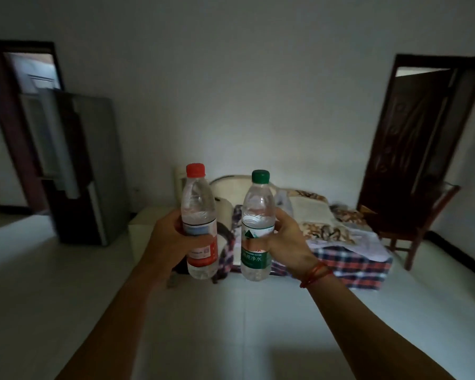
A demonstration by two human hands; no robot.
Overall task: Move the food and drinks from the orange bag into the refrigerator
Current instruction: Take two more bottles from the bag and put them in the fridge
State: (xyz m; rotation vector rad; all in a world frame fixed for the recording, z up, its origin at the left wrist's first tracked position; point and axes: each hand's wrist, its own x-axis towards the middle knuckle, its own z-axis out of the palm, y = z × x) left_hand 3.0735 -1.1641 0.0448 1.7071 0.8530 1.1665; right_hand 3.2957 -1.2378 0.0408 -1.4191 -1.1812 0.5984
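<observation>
Two bottles gripped upright, just apart: red-capped bottle [199, 215] in left hand [170, 242], green-capped bottle [257, 209] in right hand [288, 239], fingers wrapped round each. Refrigerator [102, 160] at ten o'clock, door open, bare floor [52, 270] before it. Bedding [327, 223] at two o'clock dim, blurred.

Two bare forearms, seen from the wearer's own head camera, run up from 7 and 5 o'clock toward centre frame. A red cord bracelet [316, 274] of several thin strands, one looser at its 7 o'clock side, rings the wrist below the right hand [288, 239]. The wrist below the left hand [173, 237] is bare.
</observation>
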